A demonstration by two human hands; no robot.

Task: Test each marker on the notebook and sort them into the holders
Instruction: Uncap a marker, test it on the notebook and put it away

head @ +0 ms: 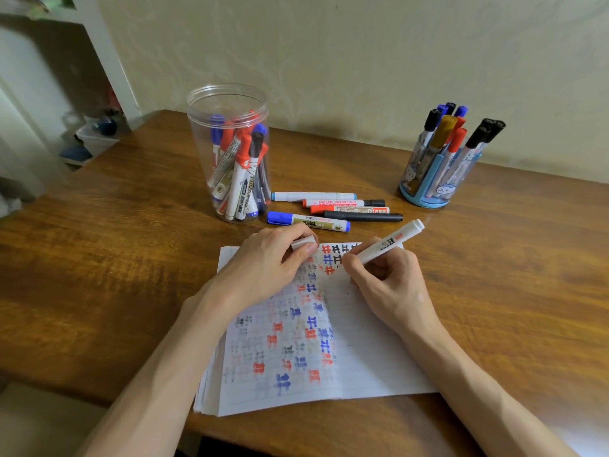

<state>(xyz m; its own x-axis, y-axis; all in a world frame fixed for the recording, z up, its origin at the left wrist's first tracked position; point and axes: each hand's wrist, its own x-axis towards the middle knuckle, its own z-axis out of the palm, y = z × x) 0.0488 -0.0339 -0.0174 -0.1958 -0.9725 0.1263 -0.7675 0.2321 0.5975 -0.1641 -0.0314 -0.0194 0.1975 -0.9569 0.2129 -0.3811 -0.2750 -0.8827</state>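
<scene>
Head view: marker (386, 243) gripped in right hand (390, 286), tip down-left, tail up-right; cap (303, 243) in left hand (265, 268)

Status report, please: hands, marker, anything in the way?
Right hand grips marker, tip down at notebook. Left hand pinches cap. Five loose markers lie beyond notebook, clear of hands.

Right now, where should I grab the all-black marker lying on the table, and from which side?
Take the black marker near its right end, from above. It lies flat, the red-capped marker crowds its far side and the blue-capped marker its left, while the right end pokes out free.
</scene>
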